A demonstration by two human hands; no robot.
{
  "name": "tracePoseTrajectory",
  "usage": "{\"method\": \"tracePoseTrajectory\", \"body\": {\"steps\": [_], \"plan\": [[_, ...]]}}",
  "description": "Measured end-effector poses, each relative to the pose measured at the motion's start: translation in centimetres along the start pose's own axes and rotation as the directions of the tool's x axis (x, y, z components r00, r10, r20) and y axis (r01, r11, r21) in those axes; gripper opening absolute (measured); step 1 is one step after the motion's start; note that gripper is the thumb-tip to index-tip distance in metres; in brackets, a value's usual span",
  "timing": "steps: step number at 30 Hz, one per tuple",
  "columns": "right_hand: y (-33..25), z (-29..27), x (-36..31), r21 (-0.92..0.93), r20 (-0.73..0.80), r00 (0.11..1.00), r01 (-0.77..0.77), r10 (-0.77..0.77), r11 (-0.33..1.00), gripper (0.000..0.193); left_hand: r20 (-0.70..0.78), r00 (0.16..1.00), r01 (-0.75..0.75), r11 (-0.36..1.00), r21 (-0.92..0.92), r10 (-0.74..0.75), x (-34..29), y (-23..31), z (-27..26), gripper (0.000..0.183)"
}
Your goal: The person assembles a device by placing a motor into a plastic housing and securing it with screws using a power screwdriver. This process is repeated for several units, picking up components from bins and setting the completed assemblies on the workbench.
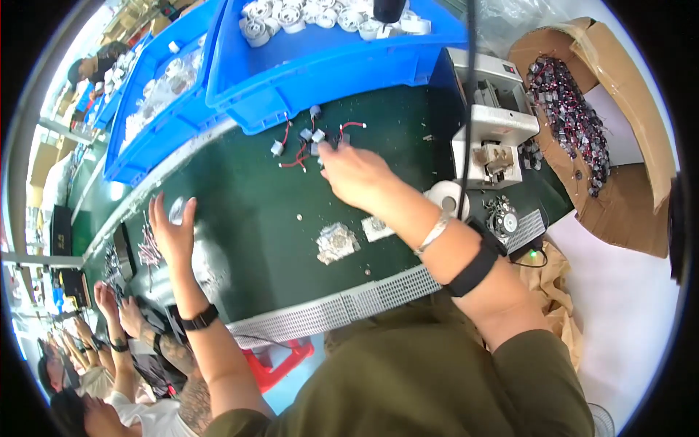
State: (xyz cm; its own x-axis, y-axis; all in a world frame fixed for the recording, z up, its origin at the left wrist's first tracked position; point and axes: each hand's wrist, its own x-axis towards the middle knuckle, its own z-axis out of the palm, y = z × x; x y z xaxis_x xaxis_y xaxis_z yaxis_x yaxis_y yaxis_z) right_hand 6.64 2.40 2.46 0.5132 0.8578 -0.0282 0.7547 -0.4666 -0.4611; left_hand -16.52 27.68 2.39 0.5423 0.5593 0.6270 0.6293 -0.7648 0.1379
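My right hand (pixel 357 175) reaches over a loose group of small motors (pixel 318 136) with red wires, on the dark green table. Its fingers are curled together at the near side of the group, and what they pinch, if anything, is hidden. One silver motor (pixel 277 148) lies a little apart to the left. My left hand (pixel 173 237) is raised at the left of the table, thumb and fingers spread. A clear, whitish piece (pixel 177 210) shows between them; it seems to lie beyond the hand rather than in its grip.
Blue bins (pixel 291 84) with white round parts stand along the back. A white bench machine (pixel 495 116) and a cardboard box (pixel 626 80) of wired motors are at right. Scrap pieces (pixel 337 242) lie near the perforated front strip (pixel 335 309). Co-workers' hands (pixel 131 317) work at left.
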Motion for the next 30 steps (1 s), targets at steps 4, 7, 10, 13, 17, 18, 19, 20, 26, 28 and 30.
{"method": "tracePoseTrajectory", "body": {"steps": [4,7,10,13,17,18,19,20,26,28,30], "plan": [[0.3,1.6,1.3,-0.011,-0.115,0.989,-0.093,0.091,0.996,0.032,0.043,0.999,0.038,0.873,-0.486,-0.019,2.1,6.7,-1.9,0.043],[1.1,1.6,0.9,0.010,-0.079,0.995,-0.066,0.067,0.998,0.030,0.004,0.973,-0.198,0.847,-0.493,0.229,4.4,12.7,-3.6,0.034],[1.7,-0.7,-1.4,0.017,-0.073,0.997,-0.033,0.034,0.999,0.026,-0.055,0.954,-0.268,0.757,-0.596,0.295,7.7,17.5,-4.6,0.029],[1.8,-3.3,-3.6,0.210,-0.252,0.964,0.138,-0.083,0.968,0.031,-0.069,0.946,-0.278,0.688,-0.670,0.315,11.6,21.5,-2.3,0.024],[1.4,-5.2,-6.1,0.349,-0.232,0.950,0.282,-0.209,0.894,0.029,0.091,0.897,-0.266,0.691,-0.672,0.433,18.8,25.7,5.8,0.028],[1.8,-5.6,-6.5,0.412,-0.240,0.944,0.310,-0.227,0.857,0.027,0.183,0.828,-0.343,0.736,-0.584,0.531,20.5,27.0,7.3,0.031],[1.9,-6.1,-6.9,0.498,-0.216,0.959,0.269,-0.182,0.824,0.025,0.217,0.747,-0.412,0.693,-0.591,0.629,21.9,28.1,9.6,0.033],[2.0,-6.5,-7.3,0.582,-0.187,0.972,0.226,-0.142,0.781,0.023,0.221,0.652,-0.526,0.643,-0.557,0.725,23.2,29.2,11.8,0.034],[3.7,-7.2,-9.0,0.604,-0.142,0.983,0.179,-0.116,0.776,0.020,0.549,0.349,-0.426,0.651,-0.628,0.759,23.5,36.9,19.5,0.053],[3.8,-7.2,-9.3,0.626,-0.119,0.986,0.164,-0.114,0.763,0.021,0.530,0.301,-0.526,0.601,-0.602,0.793,23.4,36.3,20.1,0.055],[4.1,-6.6,-9.8,0.538,-0.284,0.953,0.246,-0.101,0.806,0.028,0.517,0.324,-0.588,0.596,-0.546,0.793,23.5,35.6,18.2,0.057]]}}
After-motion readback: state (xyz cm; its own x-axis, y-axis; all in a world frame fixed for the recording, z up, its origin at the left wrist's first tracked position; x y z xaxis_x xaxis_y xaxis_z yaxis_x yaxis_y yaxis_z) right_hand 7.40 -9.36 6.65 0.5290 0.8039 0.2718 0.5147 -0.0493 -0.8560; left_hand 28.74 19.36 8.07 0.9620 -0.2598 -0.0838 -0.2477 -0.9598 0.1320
